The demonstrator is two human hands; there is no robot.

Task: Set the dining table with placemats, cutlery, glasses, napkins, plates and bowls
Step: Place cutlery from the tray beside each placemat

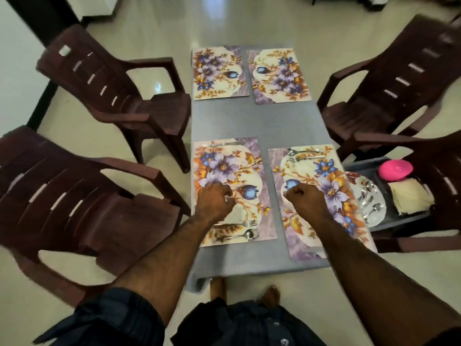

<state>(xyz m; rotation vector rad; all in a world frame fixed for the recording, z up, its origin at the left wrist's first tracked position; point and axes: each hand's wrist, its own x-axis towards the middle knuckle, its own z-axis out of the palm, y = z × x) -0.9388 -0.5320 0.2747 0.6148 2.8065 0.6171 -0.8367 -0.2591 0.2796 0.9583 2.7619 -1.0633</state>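
Four floral placemats lie on the grey table [262, 121]. My left hand [214, 199] hovers with curled fingers over the near left placemat [249, 171], and I see nothing in it. That mat carries a knife [219, 144] at its far edge and a fork [247, 223] and spoon [247, 234] at its near edge. My right hand [306, 198] is a fist over the near right placemat [299, 171], which has a spoon [299, 151] and fork [306, 158] at its far edge. The far left placemat [219, 73] and far right placemat [279, 76] are bare.
A grey tray [361, 168] on the near right chair holds a plate [374, 196] with loose cutlery, a pink bowl [395, 169] and cream napkins [409, 196]. Brown plastic chairs [112, 96] stand on both sides of the table. My feet are at its near end.
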